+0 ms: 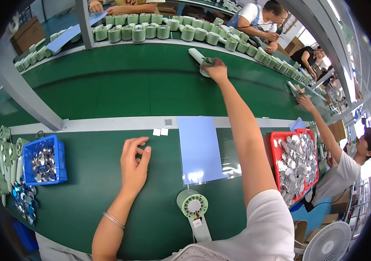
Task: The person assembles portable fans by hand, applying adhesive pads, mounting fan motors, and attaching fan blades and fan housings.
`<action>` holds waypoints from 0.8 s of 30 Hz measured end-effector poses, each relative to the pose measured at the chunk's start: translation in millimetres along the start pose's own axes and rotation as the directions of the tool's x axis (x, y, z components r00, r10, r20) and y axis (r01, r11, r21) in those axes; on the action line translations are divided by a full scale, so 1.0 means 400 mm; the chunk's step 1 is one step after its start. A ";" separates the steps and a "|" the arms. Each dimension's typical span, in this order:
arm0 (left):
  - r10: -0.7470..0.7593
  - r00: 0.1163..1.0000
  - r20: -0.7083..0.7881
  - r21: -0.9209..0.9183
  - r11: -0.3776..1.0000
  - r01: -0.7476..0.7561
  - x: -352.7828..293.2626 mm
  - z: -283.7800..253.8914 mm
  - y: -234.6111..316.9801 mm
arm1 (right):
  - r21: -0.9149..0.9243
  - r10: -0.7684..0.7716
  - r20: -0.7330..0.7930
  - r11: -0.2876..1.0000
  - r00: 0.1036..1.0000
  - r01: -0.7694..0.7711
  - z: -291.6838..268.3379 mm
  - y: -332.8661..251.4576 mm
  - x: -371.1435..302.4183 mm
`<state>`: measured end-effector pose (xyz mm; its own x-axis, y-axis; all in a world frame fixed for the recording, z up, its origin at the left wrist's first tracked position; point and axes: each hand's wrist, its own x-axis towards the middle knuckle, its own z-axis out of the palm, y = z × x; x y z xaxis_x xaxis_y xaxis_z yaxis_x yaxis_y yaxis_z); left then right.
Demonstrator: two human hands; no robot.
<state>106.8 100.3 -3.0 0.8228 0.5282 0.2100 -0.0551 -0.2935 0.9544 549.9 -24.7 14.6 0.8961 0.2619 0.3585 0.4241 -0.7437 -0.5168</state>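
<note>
Well, from here I see the right hand (216,71) stretched over the green belt (120,87), fingers bent round a pale-green housing (207,62); whether it rests there, I can't tell. The left hand (135,163) is empty over the tabletop (90,204), fingers loosely curled; a second housing (193,205) lies nearer the person.

A pale-green housing (208,61) (white handle (195,55) pointing far-left) sits in the right hand (217,71).
</note>
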 end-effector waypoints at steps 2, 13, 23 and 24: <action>0.009 1.000 0.001 -0.028 1.000 -0.009 0.005 -0.006 0.005 | 0.044 -0.028 -0.081 0.999 0.996 0.031 -0.035 -0.010 -0.012; 0.051 0.997 -0.054 -0.058 0.997 -0.054 0.000 0.009 -0.011 | 0.860 -0.163 0.201 0.502 0.966 -0.094 -0.683 -0.067 -0.322; 0.099 0.995 -0.015 -0.049 0.994 -0.100 0.011 0.013 -0.073 | 0.981 -0.417 0.174 0.157 0.892 -0.118 -1.014 -0.217 -0.576; 0.097 0.995 -0.010 -0.043 0.994 -0.098 0.015 0.015 -0.070 | 0.980 -0.414 0.167 0.166 0.895 -0.106 -1.017 -0.233 -0.595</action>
<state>116.4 106.9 -29.7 0.8078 0.5051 0.3038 -0.1593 -0.3092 0.9376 243.6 -268.2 293.6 0.6477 0.6453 0.4050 0.1037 0.4519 -0.8860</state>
